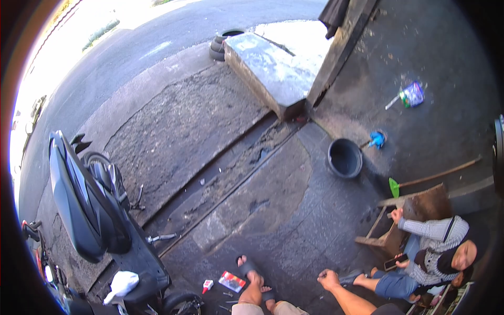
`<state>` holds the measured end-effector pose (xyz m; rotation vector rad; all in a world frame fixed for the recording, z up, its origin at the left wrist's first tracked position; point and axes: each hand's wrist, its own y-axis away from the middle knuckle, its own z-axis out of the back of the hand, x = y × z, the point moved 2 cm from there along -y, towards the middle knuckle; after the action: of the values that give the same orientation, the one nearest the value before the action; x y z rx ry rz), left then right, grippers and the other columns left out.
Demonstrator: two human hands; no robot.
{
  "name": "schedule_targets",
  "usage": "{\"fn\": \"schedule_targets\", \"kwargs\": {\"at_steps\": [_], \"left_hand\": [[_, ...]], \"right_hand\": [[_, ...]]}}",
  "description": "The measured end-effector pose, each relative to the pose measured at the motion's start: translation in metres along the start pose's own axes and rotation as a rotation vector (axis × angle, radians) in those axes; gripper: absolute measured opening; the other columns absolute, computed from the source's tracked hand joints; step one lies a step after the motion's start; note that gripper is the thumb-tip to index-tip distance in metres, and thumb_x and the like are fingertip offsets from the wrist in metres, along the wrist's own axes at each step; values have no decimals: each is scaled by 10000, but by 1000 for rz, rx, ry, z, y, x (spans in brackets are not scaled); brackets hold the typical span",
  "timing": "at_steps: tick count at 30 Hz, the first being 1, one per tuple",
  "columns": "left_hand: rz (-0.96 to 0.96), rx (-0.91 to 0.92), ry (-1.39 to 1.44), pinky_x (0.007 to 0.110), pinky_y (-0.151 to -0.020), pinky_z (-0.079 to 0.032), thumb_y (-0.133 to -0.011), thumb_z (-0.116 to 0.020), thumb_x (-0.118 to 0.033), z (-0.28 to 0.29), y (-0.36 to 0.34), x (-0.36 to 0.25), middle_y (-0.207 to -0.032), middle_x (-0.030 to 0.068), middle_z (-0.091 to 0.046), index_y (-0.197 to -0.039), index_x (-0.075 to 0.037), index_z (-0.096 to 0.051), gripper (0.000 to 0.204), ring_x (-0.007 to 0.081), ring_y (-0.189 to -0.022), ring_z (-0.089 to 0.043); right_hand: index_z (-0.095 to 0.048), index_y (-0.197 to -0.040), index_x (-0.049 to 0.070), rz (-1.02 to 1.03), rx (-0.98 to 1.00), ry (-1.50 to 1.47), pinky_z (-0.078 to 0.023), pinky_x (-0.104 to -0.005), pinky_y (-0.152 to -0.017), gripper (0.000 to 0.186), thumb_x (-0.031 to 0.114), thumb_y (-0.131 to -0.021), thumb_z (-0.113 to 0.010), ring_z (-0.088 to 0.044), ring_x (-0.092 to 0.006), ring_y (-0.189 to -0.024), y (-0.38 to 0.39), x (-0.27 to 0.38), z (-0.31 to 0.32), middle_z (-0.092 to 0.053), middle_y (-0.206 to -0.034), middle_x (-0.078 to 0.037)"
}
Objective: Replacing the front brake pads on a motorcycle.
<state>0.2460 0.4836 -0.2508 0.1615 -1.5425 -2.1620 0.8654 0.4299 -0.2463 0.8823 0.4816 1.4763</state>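
Our right hand is curled, can't tell if it grips anything, left hand out of view; we'd best keep our sandalled foot off the red packet and white bottle on the floor.

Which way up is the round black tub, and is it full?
Upright: the black tub shows its open mouth to the camera above. Cannot tell if it's full; the inside is too dark.
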Motion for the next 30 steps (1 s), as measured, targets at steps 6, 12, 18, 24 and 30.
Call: {"fn": "schedule_targets", "kwargs": {"at_steps": [6, 12, 18, 24, 30], "left_hand": [[-226, -201, -108, 435, -770, -486, -925, -545, -379, 73, -32, -271, -886, 187, -639, -965, 14, -636, 406, 307, -850, -605], [-481, -268, 541, 296, -499, -424, -838, -618, -167, 177, -39, -621, -590, 31, -549, -679, -11, -580, 226, 111, -555, -527], [-693, -160, 723, 268, -651, -504, -938, -571, -157, 194, -7, -1023, -788, 70, -638, -852, -4, -586, 176, 118, -687, -598], [-617, 34, 888, 264, -669, -497, -930, -582, -122, 42, -48, -1214, -773, 41, -621, -860, -19, -598, 125, 121, -703, -597], [-322, 207, 774, 271, -638, -462, -914, -605, -157, -102, -45, -1234, -752, 33, -631, -873, -5, -603, 158, 109, -682, -558]], "right_hand": [[-717, -826, 57, -102, -169, -36, -531, -376, -802, 228, 248, -719, -778, -695, -261, -816, -66, 65, 60, -718, -828, -132], [-707, -899, 15, 84, -268, -132, -529, -370, -761, 202, 199, -815, -707, -699, -255, -835, -272, 212, 166, -718, -873, -158], [-685, -1071, 49, 191, -222, 65, -513, -384, -870, 248, 152, -846, -657, -674, -297, -960, -572, 350, 259, -700, -997, -172], [-628, -1186, 147, 402, -100, 267, -470, -468, -919, 307, 211, -886, -616, -573, -395, -1087, -791, 470, 255, -606, -1151, -180], [-616, -1182, 100, 456, -13, 696, -500, -505, -879, 315, 161, -889, -519, -601, -429, -1043, -930, 525, 231, -583, -1196, -257]]}}
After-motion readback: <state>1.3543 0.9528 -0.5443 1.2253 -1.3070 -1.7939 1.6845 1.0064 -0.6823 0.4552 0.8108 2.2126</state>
